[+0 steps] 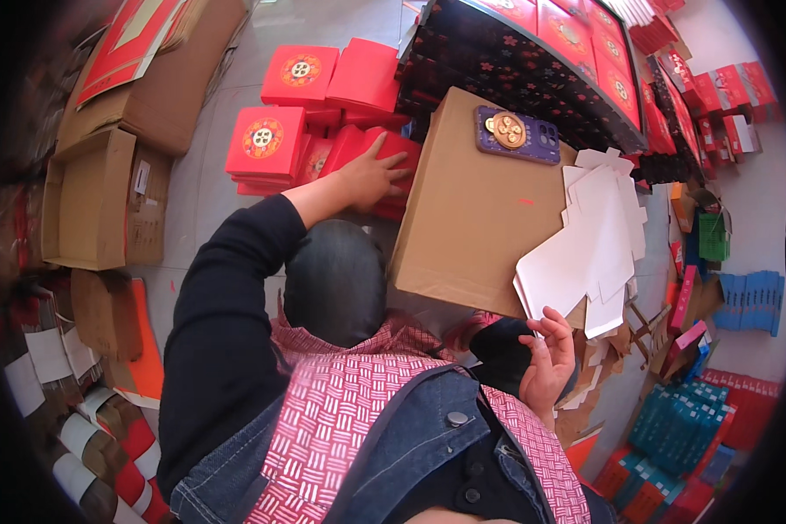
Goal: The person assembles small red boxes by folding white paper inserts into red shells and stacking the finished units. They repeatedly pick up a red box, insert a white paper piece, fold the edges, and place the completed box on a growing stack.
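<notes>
My left hand (pixel 371 177) reaches out and rests on a stack of plain red boxes (pixel 352 144) left of the big carton. Its fingers are spread apart. My right hand (pixel 546 365) is beside the carton's near right corner, just below flat white cardboard blanks (pixel 585 236). Those fingers are curled in toward the thumb; whatever lies between them is too small to make out. The brown carton (pixel 467 210) bears the blanks and a purple phone (pixel 517 135) with a round gold ornament. Round-patterned red boxes (pixel 266 144) lie stacked beyond my left forearm.
A dark floral display box (pixel 498 65) holding red boxes stands beyond the carton. Open brown cartons (pixel 87 201) line the left. At right are a green basket (pixel 714 236), blue packets (pixel 751 301) and teal stacks (pixel 681 428). My dark-covered knee (pixel 336 279) is near the carton.
</notes>
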Action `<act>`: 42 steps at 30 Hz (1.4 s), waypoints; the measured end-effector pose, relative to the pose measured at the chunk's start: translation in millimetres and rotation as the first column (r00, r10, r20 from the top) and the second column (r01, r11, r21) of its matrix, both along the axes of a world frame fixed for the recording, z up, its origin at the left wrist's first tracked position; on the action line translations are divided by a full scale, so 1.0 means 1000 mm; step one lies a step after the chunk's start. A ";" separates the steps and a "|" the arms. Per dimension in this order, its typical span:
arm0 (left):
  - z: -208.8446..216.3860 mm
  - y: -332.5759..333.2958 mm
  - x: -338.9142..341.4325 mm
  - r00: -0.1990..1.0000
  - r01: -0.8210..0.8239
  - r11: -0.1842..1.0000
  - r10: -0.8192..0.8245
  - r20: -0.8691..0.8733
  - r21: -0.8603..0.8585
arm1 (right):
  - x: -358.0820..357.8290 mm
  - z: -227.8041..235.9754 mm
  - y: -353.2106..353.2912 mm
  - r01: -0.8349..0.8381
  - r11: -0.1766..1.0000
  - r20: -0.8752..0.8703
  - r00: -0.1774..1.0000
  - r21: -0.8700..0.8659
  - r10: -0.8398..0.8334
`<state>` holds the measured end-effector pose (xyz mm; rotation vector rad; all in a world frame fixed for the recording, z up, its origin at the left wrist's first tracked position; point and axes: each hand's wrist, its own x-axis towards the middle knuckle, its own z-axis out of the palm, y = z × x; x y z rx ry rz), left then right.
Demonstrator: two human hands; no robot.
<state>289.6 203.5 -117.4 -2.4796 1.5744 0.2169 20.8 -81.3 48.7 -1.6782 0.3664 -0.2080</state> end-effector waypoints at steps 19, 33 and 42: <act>-0.071 0.076 -0.068 0.424 -0.739 -0.286 0.505 -0.752 -0.609 | -0.014 -0.005 0.029 -0.330 0.943 -0.224 0.922 -0.033 0.315; -0.240 0.024 -0.080 -0.127 -0.981 0.117 0.213 -0.969 0.155 | -0.016 -0.137 0.038 -0.343 0.936 -0.767 0.578 0.082 0.279; -0.197 0.029 -0.079 -0.245 -0.954 0.202 -0.100 -0.964 0.221 | -0.005 -0.158 0.051 -0.388 0.909 -0.800 0.491 0.153 0.344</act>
